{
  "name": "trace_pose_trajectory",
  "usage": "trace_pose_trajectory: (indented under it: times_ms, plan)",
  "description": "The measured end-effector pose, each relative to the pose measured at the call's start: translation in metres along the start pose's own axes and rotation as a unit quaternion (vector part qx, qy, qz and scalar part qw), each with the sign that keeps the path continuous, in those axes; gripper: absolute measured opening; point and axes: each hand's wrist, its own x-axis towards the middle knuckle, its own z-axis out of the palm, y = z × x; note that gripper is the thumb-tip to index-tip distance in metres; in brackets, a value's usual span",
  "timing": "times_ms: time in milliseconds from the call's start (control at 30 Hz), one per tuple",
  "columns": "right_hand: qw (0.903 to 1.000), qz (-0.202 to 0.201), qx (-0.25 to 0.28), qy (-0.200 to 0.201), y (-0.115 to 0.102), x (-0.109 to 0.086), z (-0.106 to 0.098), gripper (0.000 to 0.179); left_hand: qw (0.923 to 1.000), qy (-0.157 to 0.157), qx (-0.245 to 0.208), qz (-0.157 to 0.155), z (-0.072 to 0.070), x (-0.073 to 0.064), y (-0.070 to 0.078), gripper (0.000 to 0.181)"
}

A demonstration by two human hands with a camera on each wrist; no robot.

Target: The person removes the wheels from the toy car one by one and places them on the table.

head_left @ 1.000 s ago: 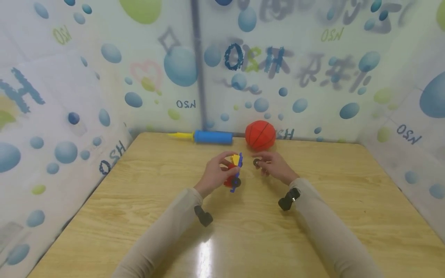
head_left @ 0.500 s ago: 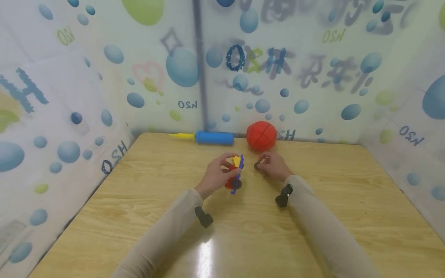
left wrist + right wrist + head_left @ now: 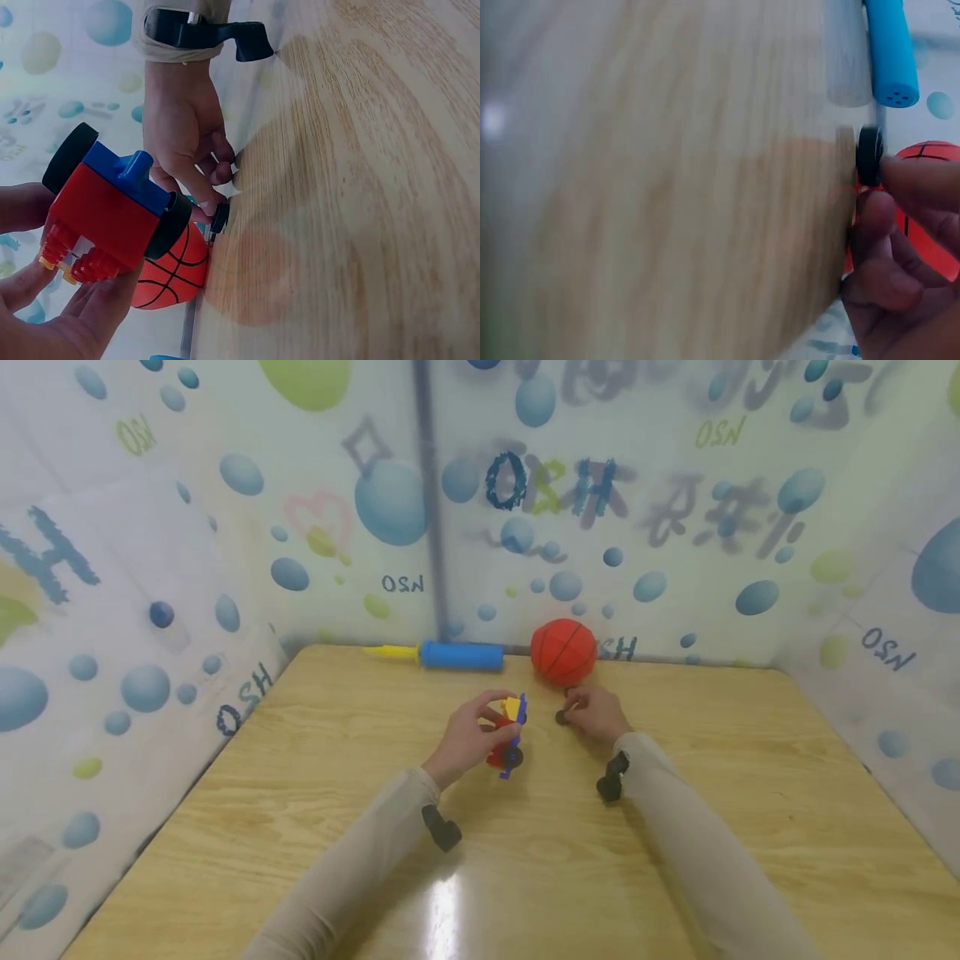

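Observation:
My left hand (image 3: 468,739) grips a small toy car (image 3: 109,202) with a red body, blue parts, black wheels and a yellow piece at one end. The car is held tilted, with its far side covered by the fingers. To the right, my right hand (image 3: 596,714) pinches a small black wheel (image 3: 868,156) at its fingertips, close over the wooden table. In the left wrist view the same wheel (image 3: 219,217) shows edge-on below the index finger, and the other fingers are curled in.
A red ball (image 3: 562,652) with black lines sits at the table's back edge, just behind my right hand. Left of it lies a blue hand pump (image 3: 461,656) with a yellow nozzle. Patterned walls enclose the wooden table (image 3: 525,877) at the back and sides.
My right hand has drawn its index finger in and shifted slightly, bringing the wheel a little right and toward me. My left hand keeps the toy car nearly still.

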Motion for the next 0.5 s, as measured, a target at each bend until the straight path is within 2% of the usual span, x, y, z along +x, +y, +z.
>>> trace_pose_trajectory:
  times_ms: [300, 500]
  plan:
    - [0.9994, -0.004, -0.034, 0.008, 0.0019, 0.0043, -0.0023, 0.019, 0.9999, 0.004, -0.007, -0.010, -0.0007, 0.0028, -0.0014, 0.049]
    - [0.9999, -0.001, -0.016, 0.001, 0.0033, 0.0029, -0.0037, 0.021, 0.9991, 0.003, -0.022, -0.037, -0.0017, 0.0023, 0.0018, 0.050]
